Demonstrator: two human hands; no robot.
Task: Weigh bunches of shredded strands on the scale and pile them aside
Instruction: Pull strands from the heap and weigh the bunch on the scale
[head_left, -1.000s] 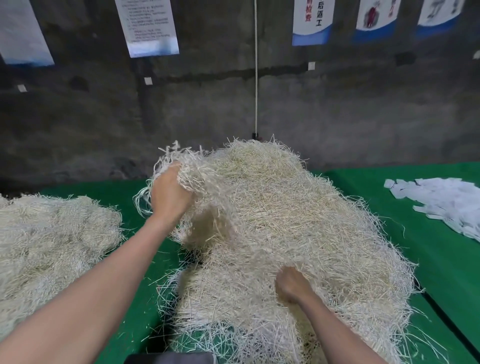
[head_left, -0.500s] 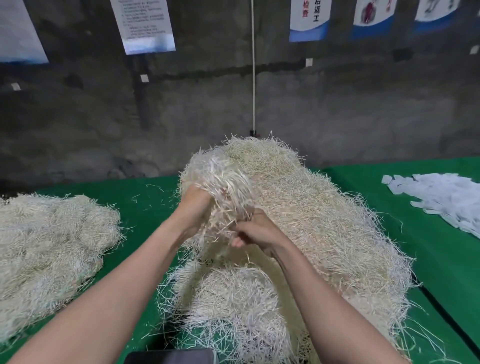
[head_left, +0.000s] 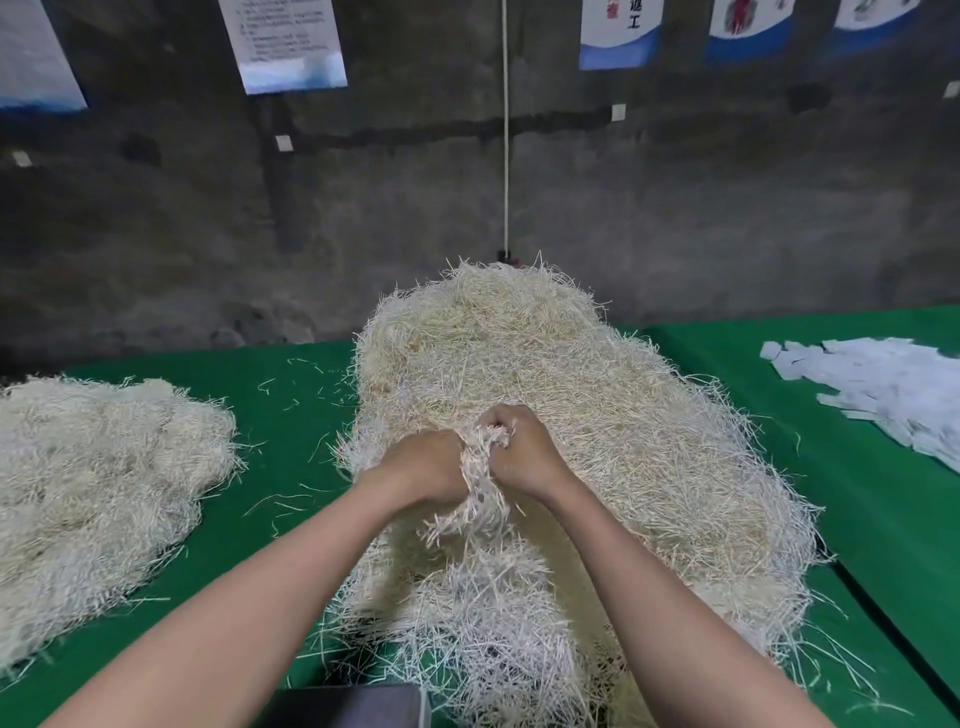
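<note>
Bunch (head_left: 483, 499) lowered, seemingly tighter | left hand (head_left: 426, 467), right hand (head_left: 524, 452): grips now closer

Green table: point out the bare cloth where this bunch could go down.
Bare cloth runs between the left pile and the big middle pile. Another patch lies right of that pile, nearer than the white slips. It is crowded under the left hand and right hand.

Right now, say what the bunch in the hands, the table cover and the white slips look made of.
The bunch: thin, pale, matte flat strips, likely shredded paper; the table cover: green matte cloth, perhaps felt; the white slips: cut rectangles, seemingly paper.
</note>
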